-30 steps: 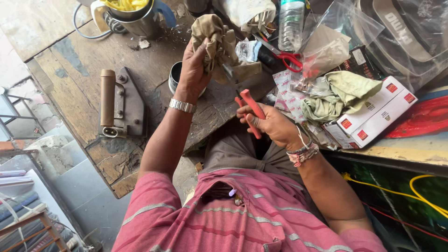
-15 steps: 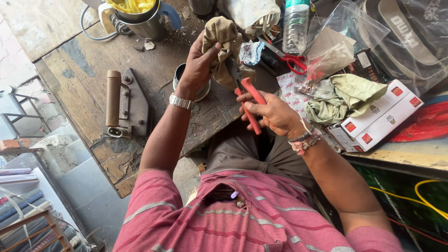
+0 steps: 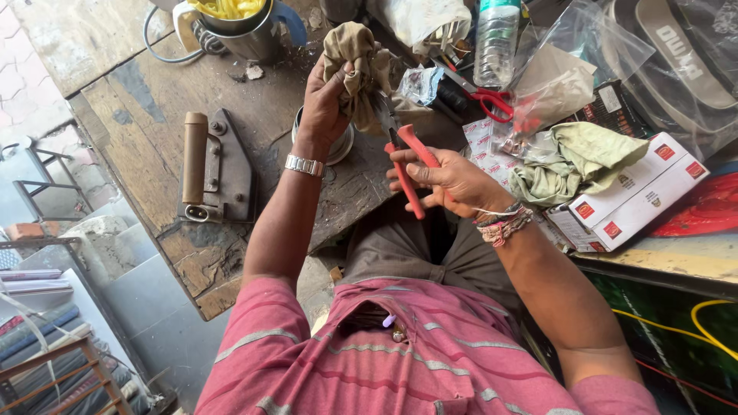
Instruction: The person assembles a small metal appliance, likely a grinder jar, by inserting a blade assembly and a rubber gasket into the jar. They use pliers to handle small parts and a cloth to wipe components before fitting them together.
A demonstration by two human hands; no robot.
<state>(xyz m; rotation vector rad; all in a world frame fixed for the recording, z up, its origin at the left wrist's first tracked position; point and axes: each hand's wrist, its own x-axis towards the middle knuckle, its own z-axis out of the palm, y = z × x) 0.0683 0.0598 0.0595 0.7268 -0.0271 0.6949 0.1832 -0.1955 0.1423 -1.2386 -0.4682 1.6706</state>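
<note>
Left hand (image 3: 327,96) closed around a bunched khaki rag (image 3: 355,58), held up over the wooden bench (image 3: 154,100). Right hand (image 3: 450,180) closed on the red handles of a pair of pliers (image 3: 407,165); handles lie across the palm, nose pointing up into the rag. The nose meets the rag at its lower edge, beside the left thumb. Cannot tell whether the pliers' tip is open or pinched on cloth; the folds hide it.

Progress, as judged: wiping of the pliers appears under way. Metal nose is in contact with the rag; handles look untouched by it. How clean the nose is cannot be read.

Around the hands:
- Metal tin (image 3: 338,142) just below the left hand, partly hidden by the wrist.
- Old flat iron (image 3: 215,165) on the bench, well left of the left forearm.
- Red-handled scissors (image 3: 480,96) above the right hand.
- Green cloth (image 3: 576,157) and white-and-red cartons (image 3: 630,196) right of the right wrist.
- Plastic bottle (image 3: 496,42) beyond the scissors.
</note>
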